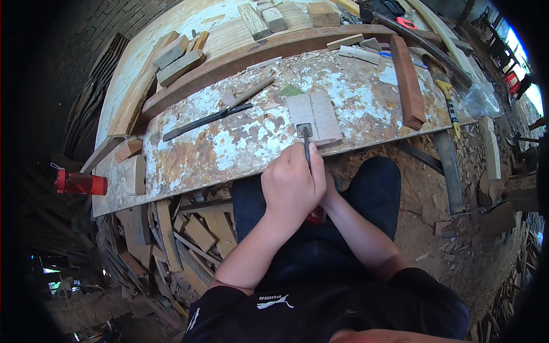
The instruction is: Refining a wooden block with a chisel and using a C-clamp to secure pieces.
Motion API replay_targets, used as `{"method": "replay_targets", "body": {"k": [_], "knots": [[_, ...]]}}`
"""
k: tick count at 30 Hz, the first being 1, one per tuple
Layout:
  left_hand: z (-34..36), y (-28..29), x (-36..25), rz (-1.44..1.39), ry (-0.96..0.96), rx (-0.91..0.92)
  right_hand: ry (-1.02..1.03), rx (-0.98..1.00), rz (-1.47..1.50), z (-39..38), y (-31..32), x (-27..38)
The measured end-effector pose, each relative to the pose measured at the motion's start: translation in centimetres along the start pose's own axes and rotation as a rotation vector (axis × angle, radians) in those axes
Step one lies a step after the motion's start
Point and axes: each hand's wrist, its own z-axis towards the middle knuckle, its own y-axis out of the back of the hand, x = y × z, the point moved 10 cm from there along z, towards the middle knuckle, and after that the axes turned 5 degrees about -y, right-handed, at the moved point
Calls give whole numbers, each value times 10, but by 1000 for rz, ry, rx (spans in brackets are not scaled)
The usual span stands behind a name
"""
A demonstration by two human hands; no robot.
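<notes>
My left hand (293, 180) is closed around the thin dark shaft of a small tool (305, 131) with a flat, squarish metal head. The head rests on a pale, flat wooden block (326, 119), which lies at the near edge of the workbench and has a line running across its top. My right hand (330, 193) is close behind the left, just below the bench edge. Its fingers are hidden, so what it grips does not show. Left of the block lie a long dark blade-like tool (200, 124) and a wooden-handled tool (251, 92).
The worn, paint-spotted workbench (229, 151) carries a long brown beam (229, 67), wood offcuts (180, 67) and a reddish bar (407, 86). A yellow-handled brush (446, 94) lies at the right. A red bottle (83, 183) stands by the left corner. Scrap wood (200, 234) is piled below.
</notes>
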Motion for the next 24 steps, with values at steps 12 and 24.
{"method": "replay_targets", "body": {"k": [12,24], "knots": [[3,9,4,31,0,35,-805,76,-21,22,64,-30],[-9,-4,8,-111,22,-113,-1017,625,-234,66,-88,-162]]}}
